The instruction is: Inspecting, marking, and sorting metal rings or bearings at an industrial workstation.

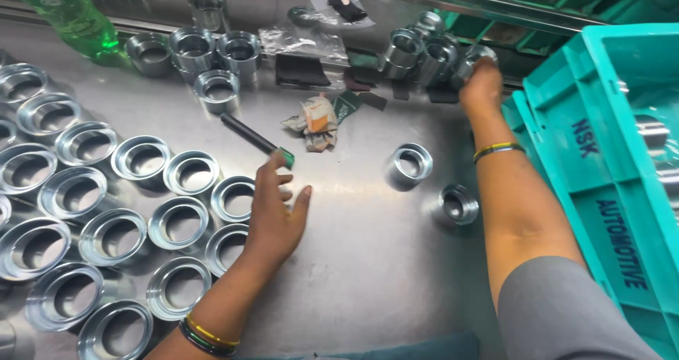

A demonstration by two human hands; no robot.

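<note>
- grey sleeve [559, 310] of the right arm sits lowest, beside a teal plastic crate [608, 190] with dark blue lettering down its side.
- left hand [272, 215] pinches a black marker with a green cap [256, 141] at its capped end, other fingers loosely spread; rows of shiny steel rings [113, 236] lie just left of it.
- right hand [481, 84] is closed over a steel ring [472, 61] at the far rail, beside a cluster of similar rings [417, 49].
- crumpled orange-and-white wrapper [315, 123] lies just beyond the marker tip; clear plastic bags [300, 42] farther back.
- green bottle [71, 17] stands far left.
</note>
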